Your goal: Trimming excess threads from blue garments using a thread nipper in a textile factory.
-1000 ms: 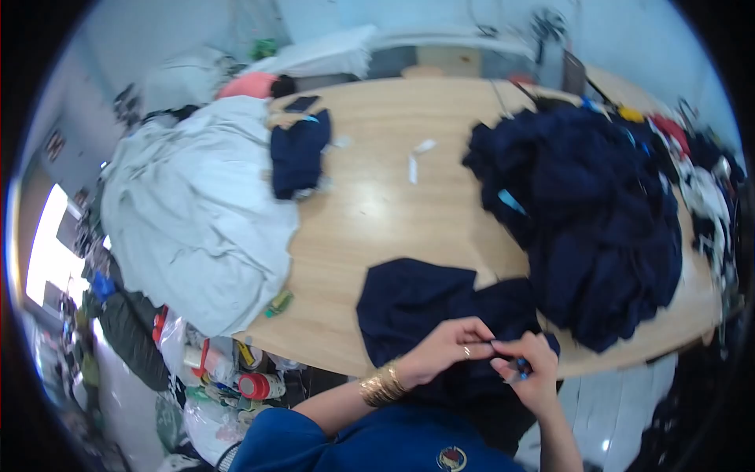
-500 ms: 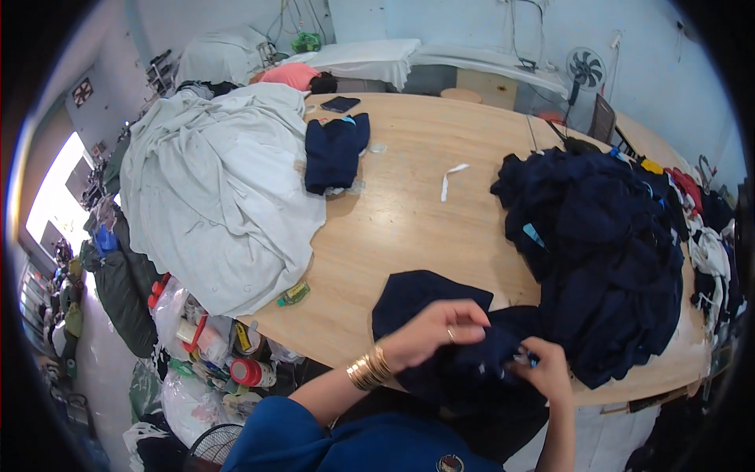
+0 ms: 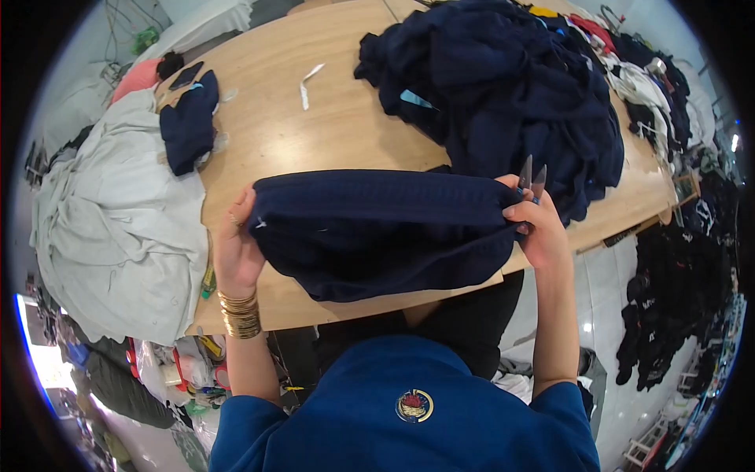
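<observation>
A dark navy garment [image 3: 385,236] is stretched between my two hands above the near edge of the table, its opening spread wide and a long straight band along the top. My left hand [image 3: 240,240], with gold bangles at the wrist, grips the garment's left end. At the other end my right hand [image 3: 539,224] pinches the cloth and also keeps a pair of small thread snips [image 3: 532,179], blades pointing up and away. A few pale thread bits show on the dark cloth near my left fingers.
A large navy clothing pile [image 3: 503,86] covers the table's far right. White cloth [image 3: 118,228] drapes over the left side, with a folded navy piece [image 3: 189,126] beside it. A white strip [image 3: 309,85] lies on the wooden table [image 3: 267,118]. Dark clothes [image 3: 668,299] lie low at right.
My hands have moved apart, and the bunched garment is now pulled out wide between them. The left hand has taken hold of its left end. The view has swung to the right.
</observation>
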Action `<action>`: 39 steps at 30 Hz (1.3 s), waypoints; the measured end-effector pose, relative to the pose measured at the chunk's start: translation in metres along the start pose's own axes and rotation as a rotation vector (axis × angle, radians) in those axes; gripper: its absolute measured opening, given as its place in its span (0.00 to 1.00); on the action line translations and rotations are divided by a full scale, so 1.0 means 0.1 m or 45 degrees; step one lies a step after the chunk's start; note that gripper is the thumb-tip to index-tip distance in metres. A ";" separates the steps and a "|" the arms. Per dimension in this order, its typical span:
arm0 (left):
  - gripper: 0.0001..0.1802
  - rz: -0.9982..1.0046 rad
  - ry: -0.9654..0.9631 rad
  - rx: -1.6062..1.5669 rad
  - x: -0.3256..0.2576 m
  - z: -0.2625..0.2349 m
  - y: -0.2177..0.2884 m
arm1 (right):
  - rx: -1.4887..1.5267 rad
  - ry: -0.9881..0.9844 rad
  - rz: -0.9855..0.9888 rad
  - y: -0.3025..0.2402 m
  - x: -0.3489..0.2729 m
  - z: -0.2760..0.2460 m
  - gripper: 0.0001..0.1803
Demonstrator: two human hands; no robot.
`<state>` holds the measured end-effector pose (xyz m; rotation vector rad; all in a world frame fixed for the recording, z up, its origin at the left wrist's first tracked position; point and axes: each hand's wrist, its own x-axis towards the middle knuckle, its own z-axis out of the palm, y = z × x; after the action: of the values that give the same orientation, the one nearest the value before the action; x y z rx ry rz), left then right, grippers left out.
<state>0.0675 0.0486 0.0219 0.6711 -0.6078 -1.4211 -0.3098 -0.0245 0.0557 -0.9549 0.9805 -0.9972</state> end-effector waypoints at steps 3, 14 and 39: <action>0.20 0.019 0.111 0.050 -0.04 -0.12 0.01 | -0.071 -0.150 -0.072 0.08 0.00 -0.06 0.22; 0.23 0.035 0.184 0.106 -0.03 -0.30 0.02 | -0.088 -0.199 -0.042 -0.01 -0.12 -0.04 0.26; 0.24 0.118 0.063 0.304 0.27 0.14 0.14 | 0.260 -0.077 0.280 0.28 0.29 0.26 0.19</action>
<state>0.0678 0.0214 0.0413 0.8537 -0.7672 -1.2534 -0.2726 -0.0410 0.0305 -0.6878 0.8930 -0.8604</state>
